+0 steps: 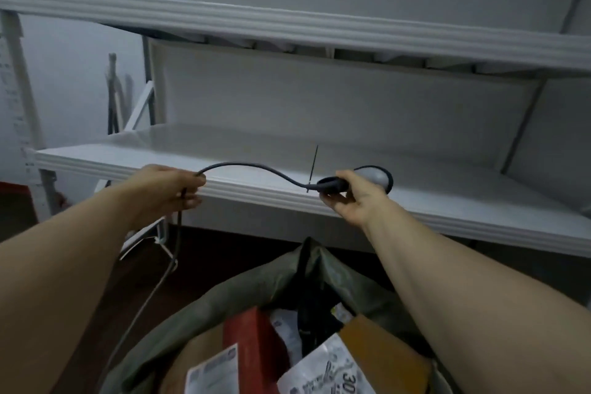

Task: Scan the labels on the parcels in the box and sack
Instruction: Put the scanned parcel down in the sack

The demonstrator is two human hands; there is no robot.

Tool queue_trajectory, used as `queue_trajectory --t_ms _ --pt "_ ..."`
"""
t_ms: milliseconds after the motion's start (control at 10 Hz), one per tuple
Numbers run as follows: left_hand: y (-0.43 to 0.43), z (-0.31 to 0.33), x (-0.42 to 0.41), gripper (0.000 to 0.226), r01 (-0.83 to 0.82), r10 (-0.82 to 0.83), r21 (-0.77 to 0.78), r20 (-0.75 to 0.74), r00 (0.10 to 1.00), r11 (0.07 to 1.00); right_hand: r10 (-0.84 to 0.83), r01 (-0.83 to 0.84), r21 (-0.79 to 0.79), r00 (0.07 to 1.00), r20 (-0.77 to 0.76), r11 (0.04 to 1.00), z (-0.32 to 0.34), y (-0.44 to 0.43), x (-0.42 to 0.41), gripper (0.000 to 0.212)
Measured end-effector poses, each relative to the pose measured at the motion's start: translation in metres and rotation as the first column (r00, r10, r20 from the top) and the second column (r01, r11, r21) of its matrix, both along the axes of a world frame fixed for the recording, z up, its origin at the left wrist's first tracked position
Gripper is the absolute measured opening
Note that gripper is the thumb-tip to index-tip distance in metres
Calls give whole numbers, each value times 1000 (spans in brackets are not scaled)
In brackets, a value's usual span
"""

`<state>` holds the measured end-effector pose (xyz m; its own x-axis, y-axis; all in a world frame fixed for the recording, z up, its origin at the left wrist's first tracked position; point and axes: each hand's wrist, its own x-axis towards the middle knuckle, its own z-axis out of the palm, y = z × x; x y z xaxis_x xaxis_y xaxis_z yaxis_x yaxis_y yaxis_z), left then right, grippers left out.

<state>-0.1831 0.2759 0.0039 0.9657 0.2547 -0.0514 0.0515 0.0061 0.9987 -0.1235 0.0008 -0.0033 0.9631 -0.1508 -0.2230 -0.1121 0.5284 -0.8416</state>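
Observation:
My right hand (353, 197) grips the dark handle of a barcode scanner (372, 177) with a pale grey head, held over the front edge of the lower white shelf (447, 201). My left hand (172, 190) pinches the scanner's dark cable (252, 168), which arcs between both hands and hangs down to the floor. Below me an olive-green sack (256, 285) stands open. Inside it lie several parcels: a red box (252, 333), a brown cardboard box (383, 352), and white labelled bags (323, 371). No separate parcel box is in view.
White metal shelving fills the view, with an upper shelf (287, 25) above the lower one. A black cable tie (312, 166) sticks up at the lower shelf's edge. White brackets and rods (121, 99) lean at the left wall. The floor is dark.

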Motion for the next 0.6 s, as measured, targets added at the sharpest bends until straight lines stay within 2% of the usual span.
queue_trajectory --t_ms 100,200,300,400,500,600 --pt "-21 -13 50 6 -51 52 -32 36 998 998 -42 42 -22 999 22 999 -8 -7 42 12" --pt "-39 -34 86 16 -117 108 128 74 991 985 -178 179 -66 984 24 982 -20 -12 79 29" --pt "-43 -56 110 19 -237 210 322 116 971 917 -261 234 -327 964 -40 916 -32 -15 105 38" --pt "-42 -67 122 18 -292 276 333 96 956 897 -238 199 -395 970 -53 897 -39 -23 120 32" --pt "-48 -69 129 35 -259 254 282 55 966 924 -169 170 -303 985 29 938 -34 -28 114 40" --pt "-64 -74 122 44 -52 108 438 -103 989 897 -131 161 -366 986 106 917 -34 -39 98 40"
